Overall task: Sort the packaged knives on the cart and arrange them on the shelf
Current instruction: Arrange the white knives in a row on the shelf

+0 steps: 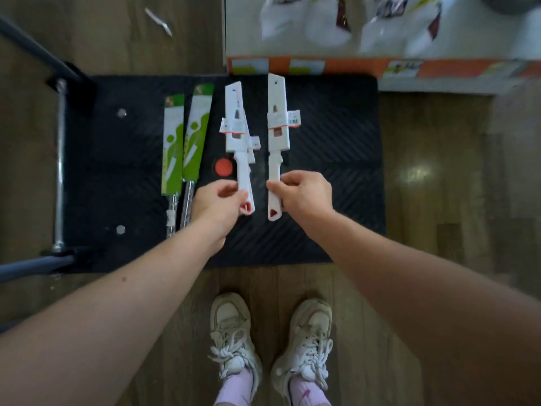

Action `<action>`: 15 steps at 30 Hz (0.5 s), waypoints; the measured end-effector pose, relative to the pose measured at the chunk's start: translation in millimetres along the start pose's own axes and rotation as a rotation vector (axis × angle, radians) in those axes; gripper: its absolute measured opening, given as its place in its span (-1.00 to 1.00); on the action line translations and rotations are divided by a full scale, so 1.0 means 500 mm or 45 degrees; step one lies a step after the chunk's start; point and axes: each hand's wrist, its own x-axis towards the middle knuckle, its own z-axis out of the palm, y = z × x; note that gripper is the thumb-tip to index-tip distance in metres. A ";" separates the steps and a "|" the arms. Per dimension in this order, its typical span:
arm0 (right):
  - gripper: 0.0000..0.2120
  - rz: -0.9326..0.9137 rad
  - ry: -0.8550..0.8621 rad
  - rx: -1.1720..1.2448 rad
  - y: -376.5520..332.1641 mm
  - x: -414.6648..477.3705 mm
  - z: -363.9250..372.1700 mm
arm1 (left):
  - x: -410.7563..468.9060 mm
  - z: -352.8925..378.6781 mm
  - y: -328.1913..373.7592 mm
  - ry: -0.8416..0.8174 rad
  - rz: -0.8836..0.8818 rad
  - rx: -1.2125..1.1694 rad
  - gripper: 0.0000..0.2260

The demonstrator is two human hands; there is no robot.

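Note:
The black cart platform (336,177) lies flat on the floor in front of me. My left hand (218,200) grips the handles of two stacked white packaged knives (236,121), blades pointing away from me. A single white packaged knife (277,121) is held by its handle in my right hand (304,194). Two green-packaged knives (187,142) lie side by side on the cart's left part. The shelf (380,39) at the top right holds several white knife packages, blurred.
The cart's metal handle (60,159) lies folded at the left. A red round spot (224,167) marks the platform's middle. A small white scrap (159,20) lies on the wooden floor. The shelf's orange front edge (336,65) overhangs the cart's far side. My feet stand just behind the cart.

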 end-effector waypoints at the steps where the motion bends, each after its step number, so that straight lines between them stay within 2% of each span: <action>1: -0.86 -0.013 -0.004 0.012 -0.027 -0.016 -0.025 | -0.022 -0.010 0.029 -0.005 0.039 -0.015 -0.91; 7: -0.83 -0.143 0.053 0.070 -0.233 -0.130 -0.183 | -0.173 -0.065 0.274 -0.016 0.166 -0.215 -0.94; 15: -0.81 -0.389 0.039 0.102 -0.483 -0.330 -0.404 | -0.431 -0.129 0.547 -0.087 0.440 -0.192 -0.84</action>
